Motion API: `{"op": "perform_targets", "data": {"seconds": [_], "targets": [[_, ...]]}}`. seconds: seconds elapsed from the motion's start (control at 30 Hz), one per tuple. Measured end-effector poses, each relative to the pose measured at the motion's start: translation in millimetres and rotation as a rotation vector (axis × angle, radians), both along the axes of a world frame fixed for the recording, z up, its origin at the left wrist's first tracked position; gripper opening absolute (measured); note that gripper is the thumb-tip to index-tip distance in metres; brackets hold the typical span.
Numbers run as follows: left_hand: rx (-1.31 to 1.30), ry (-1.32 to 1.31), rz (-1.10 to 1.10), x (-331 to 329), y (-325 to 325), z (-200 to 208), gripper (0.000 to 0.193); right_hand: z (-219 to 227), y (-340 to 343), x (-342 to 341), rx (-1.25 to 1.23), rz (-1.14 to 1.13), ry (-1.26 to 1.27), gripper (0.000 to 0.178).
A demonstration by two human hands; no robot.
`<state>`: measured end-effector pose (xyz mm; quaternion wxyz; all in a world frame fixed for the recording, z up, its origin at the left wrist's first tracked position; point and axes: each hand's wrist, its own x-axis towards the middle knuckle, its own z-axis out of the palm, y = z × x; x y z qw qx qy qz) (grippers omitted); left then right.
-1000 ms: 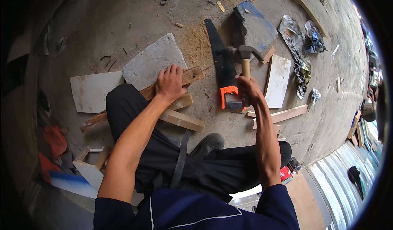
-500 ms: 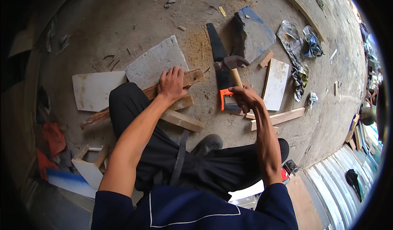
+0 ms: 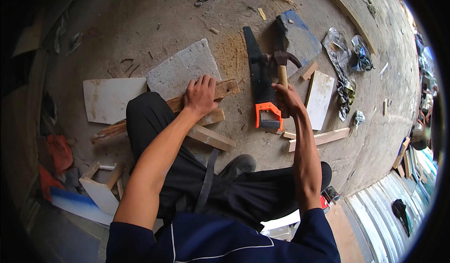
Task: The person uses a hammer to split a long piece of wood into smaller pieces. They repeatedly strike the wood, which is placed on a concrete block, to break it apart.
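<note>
My left hand point(image 3: 201, 94) is closed over a rough wooden plank point(image 3: 227, 88), which slants from my left knee toward the sawdust. The plank's right end sticks out past my fingers, over a grey concrete slab point(image 3: 185, 68). In my right hand point(image 3: 288, 100) is a claw hammer point(image 3: 282, 68), gripped by its wooden handle with the dark head pointing away from me. Just left of the hammer lies a handsaw point(image 3: 257, 71) with an orange and black handle. Shorter wood blocks point(image 3: 211, 136) rest below the plank.
A large stone block point(image 3: 302, 40) stands beyond the hammer. To the right are a white board point(image 3: 320, 99), a wood strip point(image 3: 323, 139) and crumpled foil wrappers point(image 3: 346, 85). A pale panel point(image 3: 112, 99) lies at left; corrugated metal sheeting point(image 3: 375, 216) is at lower right.
My right hand has moved slightly right, and the hammer has turned more upright, its head shifting right off the saw blade. My left hand stays on the plank.
</note>
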<state>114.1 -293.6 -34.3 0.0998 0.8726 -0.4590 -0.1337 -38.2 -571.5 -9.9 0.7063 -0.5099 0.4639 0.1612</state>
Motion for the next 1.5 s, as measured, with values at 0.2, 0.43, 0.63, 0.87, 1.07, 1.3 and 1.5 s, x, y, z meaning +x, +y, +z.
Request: {"op": "perform_targets", "data": {"seconds": [0.2,0.43,0.63,0.87,1.07,1.3,1.5], "targets": [[-0.062,-0.025,0.029,-1,4,5,0.06,40,30,14,-0.263,0.298,0.081,0.023],[-0.151,-0.068,0.026,-2,1,1,0.055,54,44,12,-0.545,0.543,0.178,0.025],[-0.158,-0.08,0.031,-4,1,-4,0.058,60,48,15,-0.735,0.523,0.031,0.031],[-0.138,-0.027,0.021,-2,1,-2,0.054,54,66,23,-0.901,0.523,-0.034,0.026],[-0.114,-0.054,0.016,0,5,-4,0.054,58,52,2,-0.735,0.683,0.218,0.023],[-0.123,-0.059,0.015,0,5,-3,0.055,72,76,31,-0.869,0.458,-0.043,0.024],[-0.155,-0.039,0.008,-6,3,-4,0.056,74,54,21,-0.848,0.688,0.189,0.022]]}}
